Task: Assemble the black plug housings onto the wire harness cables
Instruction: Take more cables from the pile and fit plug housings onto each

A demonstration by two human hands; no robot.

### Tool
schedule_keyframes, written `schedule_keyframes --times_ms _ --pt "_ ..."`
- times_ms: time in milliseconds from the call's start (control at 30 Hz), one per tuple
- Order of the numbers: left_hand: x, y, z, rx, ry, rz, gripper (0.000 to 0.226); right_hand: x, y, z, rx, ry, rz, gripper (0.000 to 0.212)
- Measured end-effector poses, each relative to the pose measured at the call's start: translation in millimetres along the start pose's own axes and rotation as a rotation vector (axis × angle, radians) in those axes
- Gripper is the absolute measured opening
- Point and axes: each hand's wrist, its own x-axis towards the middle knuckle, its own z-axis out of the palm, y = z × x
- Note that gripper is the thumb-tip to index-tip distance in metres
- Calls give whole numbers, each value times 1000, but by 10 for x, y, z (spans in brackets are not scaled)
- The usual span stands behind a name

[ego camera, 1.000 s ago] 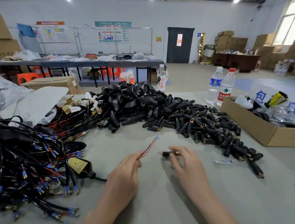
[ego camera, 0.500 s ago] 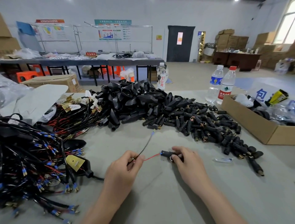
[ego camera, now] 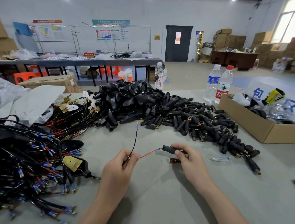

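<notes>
White wall (ego camera: 143, 12) spanning 10 to 2 o'clock, hung with printed posters (ego camera: 110, 30). Dark door (ego camera: 178, 43) at 12 o'clock, small lit pane in upper half. Long grey tables (ego camera: 71, 62) at 11 o'clock, orange stools (ego camera: 24, 76) beneath. Stacked cardboard boxes (ego camera: 229, 40) and dark wooden desk (ego camera: 234, 59) at 1 o'clock. Bright window (ego camera: 285, 25) at 2 o'clock. Grey floor (ego camera: 188, 75) between tables and desk, blue patch at 1 o'clock. Ceiling lamp (ego camera: 233, 0) at top edge.

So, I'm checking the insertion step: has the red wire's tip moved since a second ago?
Yes. The red wire swung down, away from the pile of housings; its tip now points at the plug housing in the right hand.
</notes>
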Motion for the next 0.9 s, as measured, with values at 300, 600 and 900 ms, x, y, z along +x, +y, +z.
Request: schedule_keyframes --times_ms 300,600,900 --pt "-13 16 -10 27 -50 36 33 4 56 28 -33 -27 -17 28" --pt "0 0 13 36 -48 24 28 -142 -129 89 -36 -111 -187 34" --pt "-18 62 10 -34 -33 34 24 -232 -226 260 301 -133 -15 25"
